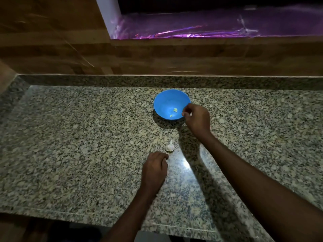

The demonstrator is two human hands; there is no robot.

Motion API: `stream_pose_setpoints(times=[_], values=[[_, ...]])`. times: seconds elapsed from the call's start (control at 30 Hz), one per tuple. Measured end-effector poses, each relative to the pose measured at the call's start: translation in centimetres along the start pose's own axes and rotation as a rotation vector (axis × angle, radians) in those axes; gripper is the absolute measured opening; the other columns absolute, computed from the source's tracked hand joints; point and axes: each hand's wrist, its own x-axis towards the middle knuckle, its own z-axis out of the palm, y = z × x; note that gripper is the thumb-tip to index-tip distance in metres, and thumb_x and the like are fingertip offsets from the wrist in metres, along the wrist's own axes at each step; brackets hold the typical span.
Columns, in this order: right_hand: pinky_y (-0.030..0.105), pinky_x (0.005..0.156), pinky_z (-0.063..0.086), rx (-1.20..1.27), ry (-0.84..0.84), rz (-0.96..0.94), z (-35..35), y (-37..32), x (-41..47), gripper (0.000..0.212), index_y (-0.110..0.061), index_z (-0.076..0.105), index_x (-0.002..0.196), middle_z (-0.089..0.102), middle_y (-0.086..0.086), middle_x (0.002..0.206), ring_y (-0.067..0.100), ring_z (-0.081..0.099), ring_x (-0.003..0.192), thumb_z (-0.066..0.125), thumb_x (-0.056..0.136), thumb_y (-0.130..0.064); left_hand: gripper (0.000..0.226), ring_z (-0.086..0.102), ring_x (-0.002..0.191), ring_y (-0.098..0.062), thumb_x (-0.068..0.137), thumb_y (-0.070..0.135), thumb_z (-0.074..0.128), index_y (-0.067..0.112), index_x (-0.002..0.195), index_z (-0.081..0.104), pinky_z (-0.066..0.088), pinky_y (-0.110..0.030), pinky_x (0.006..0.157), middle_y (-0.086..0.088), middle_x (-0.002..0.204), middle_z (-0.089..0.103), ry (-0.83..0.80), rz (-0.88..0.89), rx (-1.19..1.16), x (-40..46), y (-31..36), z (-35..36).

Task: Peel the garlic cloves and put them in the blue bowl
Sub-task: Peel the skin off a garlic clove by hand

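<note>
- Pinching something small and pale at the near right rim of the blue bowl [167,102], the right hand [197,119] is seen with its fingers [186,113] curled narrowly; whether a garlic clove is held cannot be told.
- A few pale garlic cloves [175,110] are seen inside the bowl.
- The garlic bulb [170,146] is laid on the speckled granite surface [87,137], between bowl and left hand.
- The left hand [154,169] is rested on the surface just beside the bulb, fingers curled under; nothing held is visible.

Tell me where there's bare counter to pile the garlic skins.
Bare granite countertop lies left of the blue bowl and left hand, and right of the right hand. It's crowded from bowl to garlic bulb, between the hands.
</note>
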Motion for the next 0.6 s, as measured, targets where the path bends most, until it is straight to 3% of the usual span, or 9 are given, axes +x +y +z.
stream_pose_setpoints(times=[0.13,0.23,0.3,0.4,0.47,0.6], values=[[0.028,0.067,0.044,-0.138,-0.084,-0.018,2.0,-1.1,2.3,0.009,-0.017,0.076,0.095,0.075,0.006,0.092,0.028,0.069,0.090,0.071,0.088,-0.020,0.019,0.055,0.095,-0.016,0.091,0.010,0.058,0.019,0.104,0.070,0.046,-0.032,0.078,0.004,0.097,0.067,0.014,-0.108,-0.056,0.7,-0.5,-0.1],[0.032,0.073,0.052,-0.149,-0.093,-0.019,2.5,-0.7,2.0,0.016,-0.016,0.077,0.103,0.076,0.009,0.098,0.031,0.069,0.094,0.069,0.089,-0.020,0.019,0.059,0.091,-0.016,0.093,0.010,0.056,0.017,0.105,0.068,0.049,-0.032,0.076,0.003,0.098,0.065,0.032,-0.143,-0.122,1.6,-0.6,-0.2],[0.035,0.071,0.055,-0.140,-0.036,-0.049,2.4,-0.4,0.6,0.014,-0.016,0.076,0.101,0.075,0.008,0.095,0.030,0.070,0.088,0.068,0.090,-0.020,0.021,0.060,0.090,-0.015,0.095,0.011,0.056,0.017,0.112,0.066,0.048,-0.029,0.074,0.002,0.103,0.066,0.058,-0.171,-0.172,2.3,-0.2,-0.4],[0.031,0.062,0.049,-0.093,0.071,-0.053,1.9,0.3,-3.1,0.010,-0.016,0.074,0.094,0.072,0.005,0.089,0.024,0.066,0.074,0.067,0.091,-0.021,0.038,0.055,0.091,-0.003,0.096,0.022,0.062,0.018,0.134,0.058,0.048,-0.026,0.077,0.003,0.117,0.062,-0.011,-0.221,-0.253,3.3,0.3,-0.5],[0.029,0.062,0.044,-0.047,0.108,-0.023,1.6,1.1,-5.7,0.008,-0.015,0.073,0.093,0.071,0.003,0.089,0.022,0.064,0.070,0.066,0.090,-0.018,0.048,0.056,0.094,-0.008,0.095,0.025,0.067,0.016,0.141,0.055,0.046,-0.027,0.080,0.001,0.117,0.060,-0.079,-0.187,-0.234,4.1,0.5,-0.2],[0.031,0.066,0.052,0.054,-0.078,0.198,2.0,3.5,-9.6,0.009,-0.018,0.075,0.085,0.074,0.002,0.079,0.020,0.068,0.071,0.067,0.088,-0.021,0.035,0.060,0.095,-0.016,0.091,0.018,0.073,0.012,0.125,0.068,0.037,-0.018,0.077,-0.006,0.109,0.064,-0.117,-0.176,-0.217,4.8,1.4,0.4]])
